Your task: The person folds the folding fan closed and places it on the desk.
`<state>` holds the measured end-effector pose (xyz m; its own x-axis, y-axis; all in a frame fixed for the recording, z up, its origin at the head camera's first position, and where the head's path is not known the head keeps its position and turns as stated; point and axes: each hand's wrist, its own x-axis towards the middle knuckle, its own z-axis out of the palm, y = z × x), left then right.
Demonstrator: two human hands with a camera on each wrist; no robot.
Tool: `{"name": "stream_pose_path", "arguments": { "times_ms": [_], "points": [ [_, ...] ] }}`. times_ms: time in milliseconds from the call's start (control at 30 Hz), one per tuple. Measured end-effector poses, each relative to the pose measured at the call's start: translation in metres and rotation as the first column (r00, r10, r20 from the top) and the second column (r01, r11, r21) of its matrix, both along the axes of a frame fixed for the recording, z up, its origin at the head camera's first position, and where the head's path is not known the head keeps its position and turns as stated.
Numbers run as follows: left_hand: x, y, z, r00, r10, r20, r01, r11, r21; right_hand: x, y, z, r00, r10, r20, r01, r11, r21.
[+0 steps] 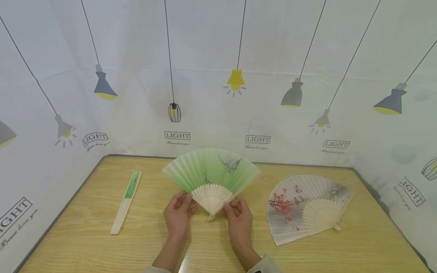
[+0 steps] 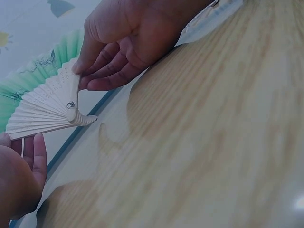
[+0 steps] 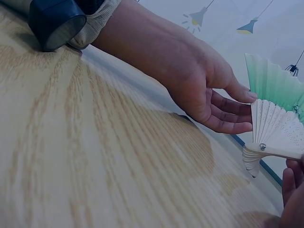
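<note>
A green folding fan is spread wide between both hands, its pale pierced ribs converging on a pivot toward the person. At its left edge, the left hand pinches the outer rib, thumb in front and fingers behind. My right hand holds the opposite outer rib in the same way. The left wrist view shows the right hand above and the left hand at the lower left. In the right wrist view, the left hand reaches in from the upper left; the right hand is partly cut off.
On the wooden table, a folded fan with a green panel lies at the left. A spread grey-white fan with red blossoms lies at the right. A white backdrop printed with lamps encloses the table's back and sides.
</note>
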<state>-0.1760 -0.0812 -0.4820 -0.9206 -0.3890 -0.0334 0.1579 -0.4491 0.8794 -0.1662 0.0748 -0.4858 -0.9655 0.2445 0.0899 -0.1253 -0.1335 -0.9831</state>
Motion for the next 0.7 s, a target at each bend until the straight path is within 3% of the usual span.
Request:
{"name": "stream_pose_path", "arguments": {
  "times_ms": [567,700],
  "points": [
    [-0.0002,0.0014,0.0002,1.0,0.016,0.011,-0.016,1.0,0.011,-0.0012,-0.0012,-0.0027,1.0,0.011,0.009,-0.012,1.0,0.024],
    [-0.0009,0.0016,0.0002,1.0,0.012,0.011,-0.012,1.0,0.015,0.0005,-0.0011,0.0036,1.0,0.028,0.011,-0.029,0.999,0.018]
  ]
}}
